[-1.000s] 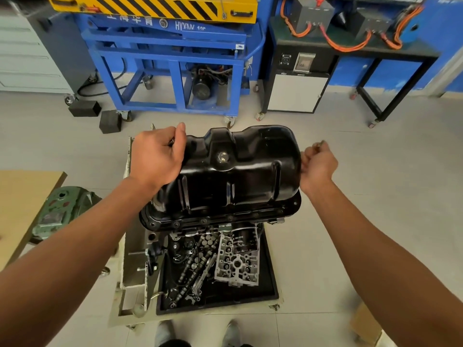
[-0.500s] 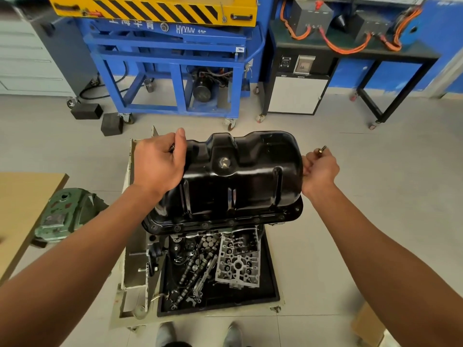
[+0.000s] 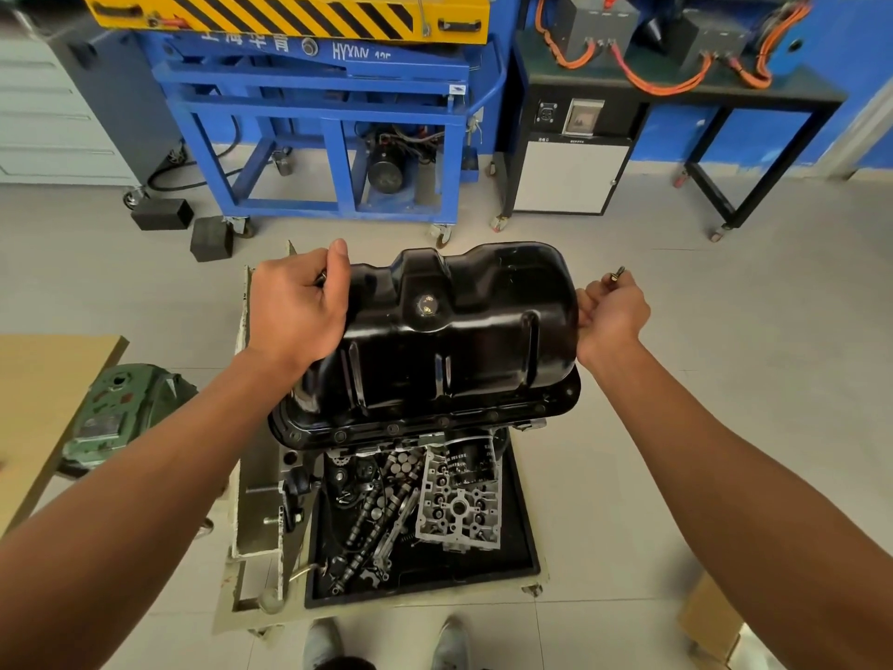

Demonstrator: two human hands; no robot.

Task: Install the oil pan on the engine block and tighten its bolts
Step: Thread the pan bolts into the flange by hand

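Steadying the black oil pan point(image 3: 459, 340) from both ends, sump side up, over the stand. The engine block itself is hidden beneath it, so I cannot tell whether the flange point(image 3: 435, 422) is fully down on the mating face. The near edge reads as slanted, though that may be only the wide lens. The left hand point(image 3: 299, 307) has its fingers curled over the pan's left end, thumb up on the top edge, a firm wrap. The right hand point(image 3: 611, 314) is balled up against the right wall, and look, a bolt point(image 3: 617, 274) pokes out of the top of that fist, pinched there and ready. Below the pan, the black tray point(image 3: 529, 544) carries camshafts point(image 3: 372, 517) and loose parts, with an oil filter point(image 3: 471, 464) just under the near flange. The way to do this well, I'd say: nudge the pan until the holes along that flange sit square over the threaded ones, feel it drop flat with no rocking, then press down with the left hand while the right starts that bolt by fingers alone. Catch a thread at each end before anything is snugged, since a pan this glossy could slide, and a cross-threaded start would be the price. Tightening comes after, evenly, working across.
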